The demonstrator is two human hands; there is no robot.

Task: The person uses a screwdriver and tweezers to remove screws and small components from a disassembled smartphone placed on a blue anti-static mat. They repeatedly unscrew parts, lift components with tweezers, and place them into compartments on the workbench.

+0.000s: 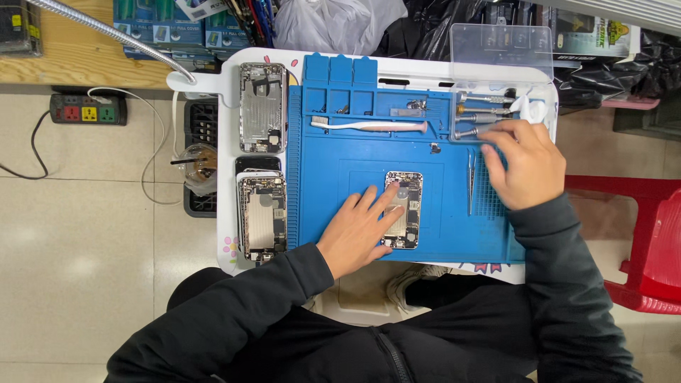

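Observation:
An opened phone body (406,206) lies on a blue work mat (333,156). My left hand (358,230) rests flat on its left side, fingers spread over the mat and the phone. Up at the mat's right edge, my right hand (521,164) has its fingers curled by a clear plastic tray (496,85) of screwdrivers (482,119); what the fingertips grip is hidden. A pair of tweezers (469,184) lies on the mat just left of that hand.
A white toothbrush (369,125) lies across the mat's top. Two more opened phones (262,106) (262,216) sit on the white table left of the mat. A power strip (88,110) and a drink cup (200,167) are on the floor at left, a red stool (645,234) at right.

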